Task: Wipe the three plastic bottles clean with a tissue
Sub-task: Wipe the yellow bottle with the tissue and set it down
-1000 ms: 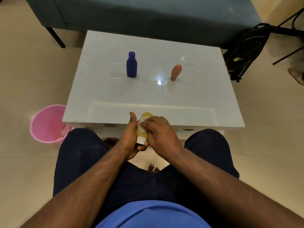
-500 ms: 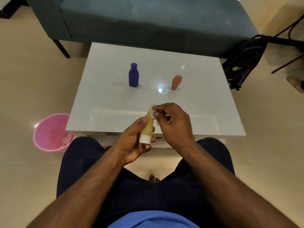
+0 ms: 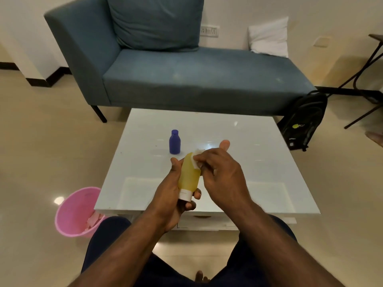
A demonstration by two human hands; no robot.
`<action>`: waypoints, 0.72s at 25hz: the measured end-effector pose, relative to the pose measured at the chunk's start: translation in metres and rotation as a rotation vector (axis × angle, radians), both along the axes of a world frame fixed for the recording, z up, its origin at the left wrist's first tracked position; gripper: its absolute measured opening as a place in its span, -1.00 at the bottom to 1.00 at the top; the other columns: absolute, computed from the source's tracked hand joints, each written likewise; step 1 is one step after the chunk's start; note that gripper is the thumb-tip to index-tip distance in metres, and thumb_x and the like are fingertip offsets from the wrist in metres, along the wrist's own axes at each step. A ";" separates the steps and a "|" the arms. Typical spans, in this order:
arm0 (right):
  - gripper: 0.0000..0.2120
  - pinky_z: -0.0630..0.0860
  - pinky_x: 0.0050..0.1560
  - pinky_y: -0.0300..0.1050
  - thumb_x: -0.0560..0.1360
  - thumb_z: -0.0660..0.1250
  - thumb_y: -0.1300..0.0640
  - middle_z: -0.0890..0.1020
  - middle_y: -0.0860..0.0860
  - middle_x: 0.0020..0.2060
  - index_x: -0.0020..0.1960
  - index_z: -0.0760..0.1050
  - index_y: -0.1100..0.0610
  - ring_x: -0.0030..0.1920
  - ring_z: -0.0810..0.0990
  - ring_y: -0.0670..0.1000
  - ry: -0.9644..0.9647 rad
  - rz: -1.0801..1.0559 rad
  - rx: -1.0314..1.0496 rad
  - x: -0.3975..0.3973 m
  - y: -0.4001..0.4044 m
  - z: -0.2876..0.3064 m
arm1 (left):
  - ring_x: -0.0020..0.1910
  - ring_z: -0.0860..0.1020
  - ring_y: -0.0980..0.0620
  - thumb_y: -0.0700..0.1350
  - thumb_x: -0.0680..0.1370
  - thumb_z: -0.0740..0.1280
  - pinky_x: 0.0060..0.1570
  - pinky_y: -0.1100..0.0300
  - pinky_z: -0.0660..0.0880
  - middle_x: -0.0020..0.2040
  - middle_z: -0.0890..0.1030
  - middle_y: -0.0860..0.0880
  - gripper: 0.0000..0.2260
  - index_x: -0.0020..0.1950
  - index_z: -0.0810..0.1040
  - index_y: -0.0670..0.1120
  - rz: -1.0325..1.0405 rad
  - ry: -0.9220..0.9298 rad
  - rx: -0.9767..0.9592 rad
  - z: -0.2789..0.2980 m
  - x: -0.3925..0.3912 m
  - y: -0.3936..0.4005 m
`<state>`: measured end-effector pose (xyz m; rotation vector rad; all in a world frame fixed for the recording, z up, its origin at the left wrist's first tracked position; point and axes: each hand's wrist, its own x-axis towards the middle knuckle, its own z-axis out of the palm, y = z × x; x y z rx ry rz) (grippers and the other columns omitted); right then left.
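Pink bin (image 3: 76, 212) on the floor at far left, just beside the worktop's near-left corner; pale scraps of tissue lie inside it.

White glossy worktop (image 3: 259, 172) in front of the seated person. Blue bottle (image 3: 174, 141) stands upright on it, cap on, left of centre and beyond the hands, apart from them.

Left hand (image 3: 172, 195) grips the yellow bottle (image 3: 189, 177) above the near half of the worktop, not touching the surface. Bottle is tilted, white cap end down toward the person, rounded end pointing up and away. Thumb lies along the bottle's left side; the fingertips curl round under the cap end on the right.

Tissue (image 3: 196, 158), a small white folded wad, sits against the upper right part of the yellow bottle. Right hand (image 3: 219, 172) pinches it there, fingers bent over the wad and pressing it onto the plastic. The two hands are close together, meeting at the bottle, left one holding low, right one working high.

Orange bottle (image 3: 224, 144) on the worktop behind the right hand; only its rounded top shows above the knuckles, the rest hidden.

Teal sofa (image 3: 196, 79) behind the worktop. Black backpack (image 3: 303, 119) on the floor at right, leaning by the sofa's end.
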<state>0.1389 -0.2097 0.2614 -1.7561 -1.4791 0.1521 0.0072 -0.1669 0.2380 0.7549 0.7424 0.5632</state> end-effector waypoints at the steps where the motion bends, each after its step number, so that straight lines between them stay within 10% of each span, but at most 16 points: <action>1: -0.82 0.36 0.04 -0.49 0.52 0.33 0.27 0.61 0.00 -0.01 0.09 0.61 0.14 -0.01 0.55 -0.08 0.018 -0.016 0.002 0.002 0.003 0.006 | -0.33 0.50 0.01 0.38 0.49 0.15 -0.46 0.21 0.37 -0.05 0.61 -0.12 -0.41 0.33 0.56 0.05 -0.002 -0.012 0.011 0.004 0.002 -0.001; 6: -0.77 0.54 0.04 -0.19 0.47 0.30 0.23 0.60 0.03 0.00 0.11 0.61 0.16 0.01 0.56 0.02 -0.067 0.139 0.016 -0.019 -0.012 0.007 | -0.21 0.54 -0.08 0.45 0.41 0.11 -0.38 0.17 0.42 -0.06 0.61 -0.19 -0.28 0.29 0.59 -0.03 0.005 0.019 0.070 0.014 0.004 0.008; 18: -0.80 0.47 0.07 -0.34 0.52 0.33 0.22 0.59 0.02 0.02 0.14 0.59 0.14 0.01 0.54 -0.05 -0.007 0.037 0.014 -0.001 0.002 0.007 | -0.21 0.55 -0.11 0.45 0.41 0.10 -0.35 0.16 0.48 -0.01 0.57 -0.25 -0.27 0.36 0.53 -0.01 0.004 0.018 0.050 0.008 0.007 0.007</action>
